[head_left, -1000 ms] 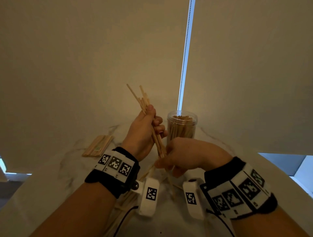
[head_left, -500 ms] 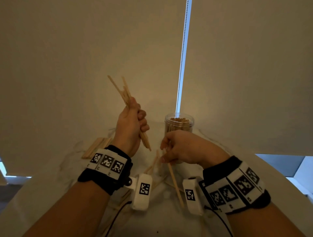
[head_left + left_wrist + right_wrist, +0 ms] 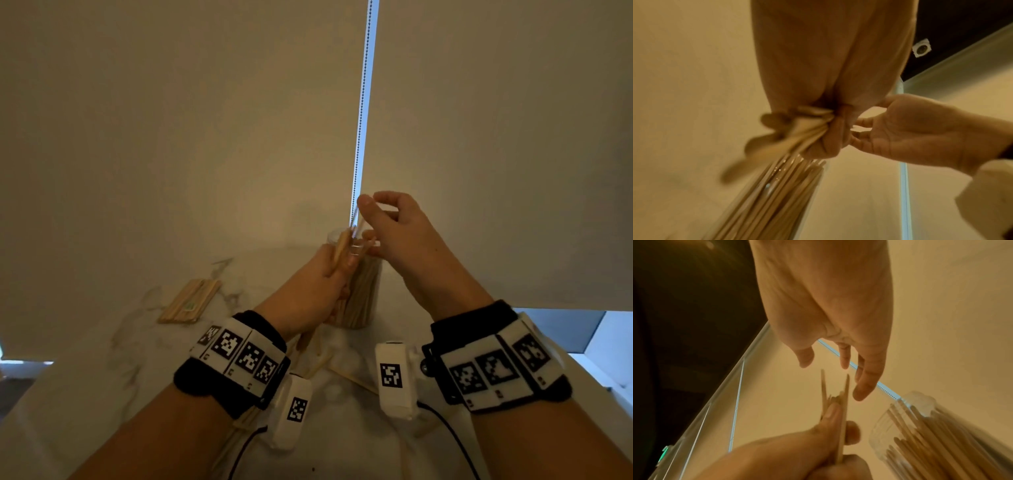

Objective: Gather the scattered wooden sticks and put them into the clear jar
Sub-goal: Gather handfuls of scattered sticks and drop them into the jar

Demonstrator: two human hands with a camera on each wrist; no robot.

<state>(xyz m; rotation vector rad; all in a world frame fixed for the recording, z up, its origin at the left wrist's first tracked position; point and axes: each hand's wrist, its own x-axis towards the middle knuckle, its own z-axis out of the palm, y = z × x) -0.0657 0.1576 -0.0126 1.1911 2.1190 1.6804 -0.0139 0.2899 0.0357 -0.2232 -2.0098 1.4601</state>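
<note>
The bundle of wooden sticks point(image 3: 339, 251) sits clenched in our left hand point(image 3: 317, 291), whose grip is curled tight around its middle, with the long axis running steeply up and down and the upper tips point(image 3: 846, 381) fanning slightly just beneath our right hand point(image 3: 399, 233). The right grip is loosely spread and holds nothing: thumb and fingers point(image 3: 861, 391) hang just above the stick tips, apart from them as the right wrist view shows. The clear jar point(image 3: 363, 291), already packed with upright sticks, stands on the bench point(image 3: 85, 377) just beyond and to the right of the left grip, touching or nearly touching it; its mouth lies below the right hand. We judge the left hand the nearer one for the drop, and the bundle should stay near vertical, lower ends first, to slip in among the crowded sticks. More loose sticks point(image 3: 352, 377) lie on the bench below our wrists, and a neat stack point(image 3: 188, 301) rests well off to the left.
</note>
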